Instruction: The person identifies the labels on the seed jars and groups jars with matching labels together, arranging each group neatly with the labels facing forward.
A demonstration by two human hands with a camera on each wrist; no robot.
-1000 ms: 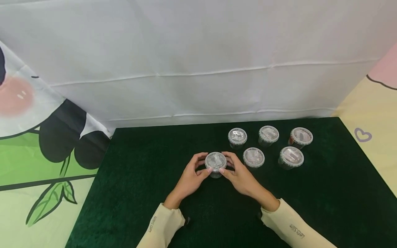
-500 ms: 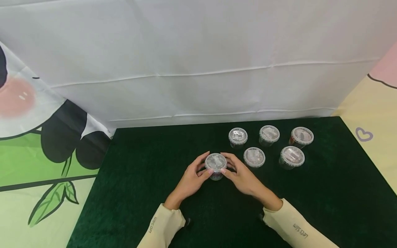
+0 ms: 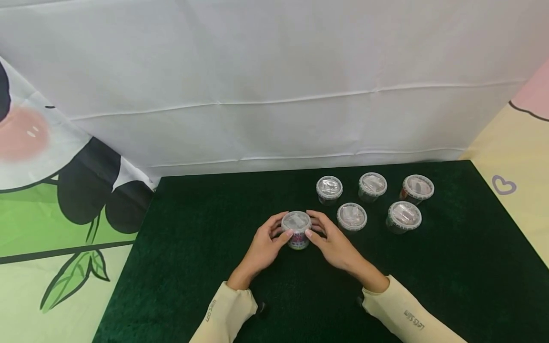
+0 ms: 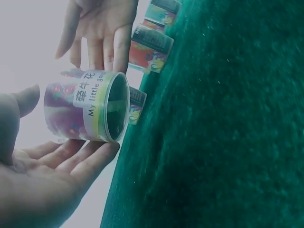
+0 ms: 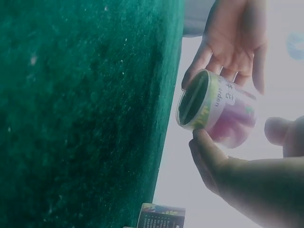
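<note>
Between both hands is a small clear plastic tub (image 3: 297, 222) with a lid. Its purple label, with "My little" lettering, shows in the left wrist view on the tub (image 4: 80, 102), whose clear base faces the green cloth and is off it. My left hand (image 3: 262, 247) holds one side with its fingers; my right hand (image 3: 334, 245) holds the other. In the wrist views both thumbs stand a little off the tub (image 5: 228, 111). Nearest the right hand is another lidded tub (image 3: 351, 216), standing upright.
More lidded tubs stand to the right on the green cloth (image 3: 206, 214): a back row with one tub (image 3: 329, 188), another tub (image 3: 372, 185) and a reddish one (image 3: 417, 188), and a tub (image 3: 403, 216) in front. A white cloth wall (image 3: 257, 133) rises behind.
The held tub has turned and tilted slightly between the hands, so its purple printed label now shows at the front. The hands stay in nearly the same place; the other tubs stand still.
</note>
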